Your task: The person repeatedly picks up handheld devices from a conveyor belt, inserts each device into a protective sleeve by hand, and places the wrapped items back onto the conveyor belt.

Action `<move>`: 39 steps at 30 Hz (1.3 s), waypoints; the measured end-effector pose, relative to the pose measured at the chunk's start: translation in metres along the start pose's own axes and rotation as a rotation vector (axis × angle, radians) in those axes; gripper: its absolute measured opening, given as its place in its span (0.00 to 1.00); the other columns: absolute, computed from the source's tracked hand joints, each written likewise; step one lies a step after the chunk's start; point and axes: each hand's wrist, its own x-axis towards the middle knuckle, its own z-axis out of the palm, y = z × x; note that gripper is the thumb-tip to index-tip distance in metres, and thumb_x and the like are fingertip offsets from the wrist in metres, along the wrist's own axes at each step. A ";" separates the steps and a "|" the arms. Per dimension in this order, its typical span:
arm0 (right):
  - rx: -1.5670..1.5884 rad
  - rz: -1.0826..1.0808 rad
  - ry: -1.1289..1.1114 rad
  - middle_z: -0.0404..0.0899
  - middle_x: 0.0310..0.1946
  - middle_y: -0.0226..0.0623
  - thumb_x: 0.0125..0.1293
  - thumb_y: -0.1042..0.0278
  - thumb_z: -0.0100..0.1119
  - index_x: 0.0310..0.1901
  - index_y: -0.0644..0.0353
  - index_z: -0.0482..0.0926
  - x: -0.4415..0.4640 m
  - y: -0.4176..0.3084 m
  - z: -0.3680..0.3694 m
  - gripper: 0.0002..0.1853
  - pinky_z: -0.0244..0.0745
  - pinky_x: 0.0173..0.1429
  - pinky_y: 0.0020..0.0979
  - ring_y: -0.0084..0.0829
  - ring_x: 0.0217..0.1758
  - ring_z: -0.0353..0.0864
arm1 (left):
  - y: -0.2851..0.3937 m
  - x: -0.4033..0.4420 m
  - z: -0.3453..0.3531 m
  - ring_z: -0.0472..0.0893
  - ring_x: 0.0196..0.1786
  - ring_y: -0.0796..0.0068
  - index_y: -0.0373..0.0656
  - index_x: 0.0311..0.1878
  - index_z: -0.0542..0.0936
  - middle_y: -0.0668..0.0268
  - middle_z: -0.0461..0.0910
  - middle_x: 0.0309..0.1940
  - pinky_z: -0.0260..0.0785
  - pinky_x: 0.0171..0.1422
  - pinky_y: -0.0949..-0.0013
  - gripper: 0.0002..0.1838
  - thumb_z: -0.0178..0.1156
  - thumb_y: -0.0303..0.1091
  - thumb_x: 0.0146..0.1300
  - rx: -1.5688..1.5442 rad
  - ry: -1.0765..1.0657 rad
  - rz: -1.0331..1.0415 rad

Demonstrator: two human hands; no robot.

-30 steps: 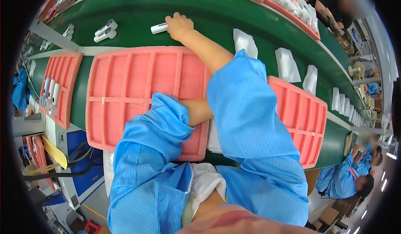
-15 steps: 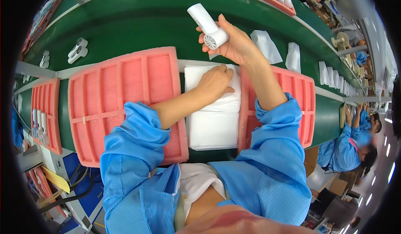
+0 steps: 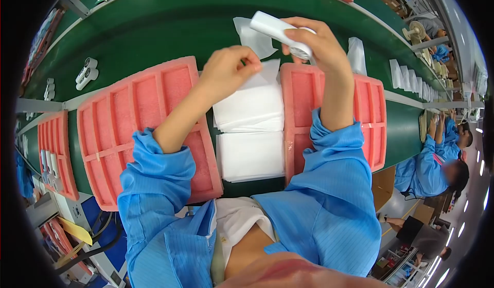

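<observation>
My right hand (image 3: 321,43) is closed around a white handheld fan (image 3: 272,27), its round grille end tilted down near the palm. My left hand (image 3: 229,72) pinches the edge of a thin white bag (image 3: 269,73) at the top of a stack of white bags (image 3: 249,110). A second stack of white bags (image 3: 251,157) lies nearer to me. Beyond my left fingertips is another thin white piece (image 3: 254,37), over the green belt; whether it joins the pinched bag I cannot tell.
Pink foam trays with compartments flank the stacks, one left (image 3: 144,100) and one right (image 3: 368,103). White fans (image 3: 87,73) lie on the green belt (image 3: 170,25) at left. Several white wrapped pieces (image 3: 406,77) line the right. Co-workers (image 3: 427,172) sit at right.
My left hand has moved up and left from the stack, lifting the top bag's far edge. My right hand has moved right and turned the fan flatter. The view has shifted slightly.
</observation>
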 end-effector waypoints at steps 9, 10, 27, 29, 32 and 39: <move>-0.067 -0.003 -0.019 0.80 0.25 0.38 0.59 0.64 0.59 0.60 0.62 0.76 -0.010 -0.008 0.018 0.26 0.69 0.23 0.21 0.22 0.22 0.78 | 0.028 -0.005 -0.018 0.71 0.24 0.76 0.41 0.34 0.80 0.68 0.78 0.30 0.64 0.28 0.73 0.01 0.63 0.26 0.60 0.338 0.524 0.237; -0.067 -0.009 -0.017 0.80 0.25 0.39 0.59 0.64 0.59 0.61 0.62 0.76 -0.008 -0.006 0.019 0.27 0.69 0.23 0.22 0.23 0.23 0.80 | 0.027 -0.004 -0.017 0.71 0.24 0.76 0.41 0.34 0.80 0.68 0.78 0.30 0.64 0.28 0.73 0.02 0.63 0.26 0.60 0.352 0.568 0.293; 0.178 -0.295 -0.008 0.78 0.31 0.31 0.73 0.47 0.46 0.50 0.62 0.73 0.006 0.021 0.030 0.22 0.68 0.35 0.22 0.20 0.31 0.74 | 0.023 -0.006 -0.011 0.82 0.48 0.70 0.44 0.61 0.71 0.61 0.80 0.45 0.75 0.47 0.70 0.35 0.75 0.30 0.47 0.394 0.365 0.319; 0.107 -0.507 0.128 0.80 0.37 0.35 0.75 0.45 0.42 0.56 0.62 0.70 0.021 0.031 0.042 0.26 0.70 0.46 0.26 0.23 0.39 0.76 | 0.027 -0.005 -0.016 0.81 0.49 0.74 0.43 0.63 0.70 0.61 0.80 0.47 0.75 0.50 0.70 0.37 0.75 0.30 0.48 0.049 0.317 0.225; 0.154 -0.511 -0.042 0.73 0.56 0.40 0.71 0.38 0.47 0.69 0.62 0.60 0.016 0.031 0.055 0.37 0.61 0.66 0.33 0.30 0.61 0.69 | 0.040 -0.006 -0.019 0.84 0.45 0.61 0.44 0.59 0.74 0.59 0.81 0.46 0.77 0.46 0.68 0.33 0.75 0.30 0.47 -0.177 0.388 0.348; 0.082 -0.400 0.035 0.69 0.60 0.40 0.51 0.64 0.74 0.70 0.58 0.60 0.009 0.025 0.079 0.45 0.63 0.67 0.32 0.32 0.65 0.68 | 0.028 0.001 -0.029 0.79 0.37 0.73 0.42 0.50 0.79 0.64 0.81 0.41 0.71 0.35 0.74 0.18 0.69 0.27 0.55 0.176 0.635 0.625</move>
